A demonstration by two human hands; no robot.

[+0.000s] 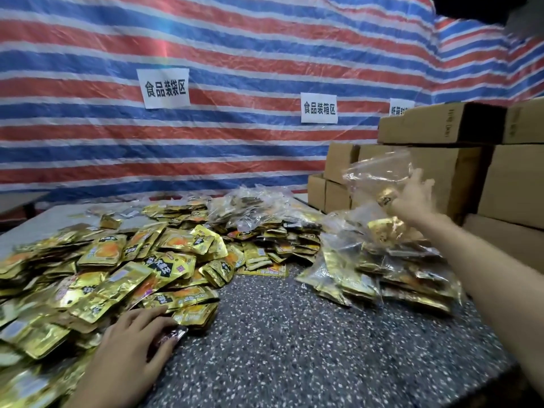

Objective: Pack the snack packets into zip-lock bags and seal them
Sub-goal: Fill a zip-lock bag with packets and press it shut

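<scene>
Left hand (pixel 138 343) lies flat with fingers relaxed on snack packets (pixel 176 301) heaped on the desk (pixel 294 334). Right hand (pixel 412 195) is raised, fingers spread, touching a filled zip-lock bag (pixel 376 178) just beyond its fingertips.

Left hand (pixel 135 340) rests on snack packets (pixel 117 269) (a gold heap); right hand (pixel 418 195) touches a zip-lock bag (pixel 376 172).
</scene>
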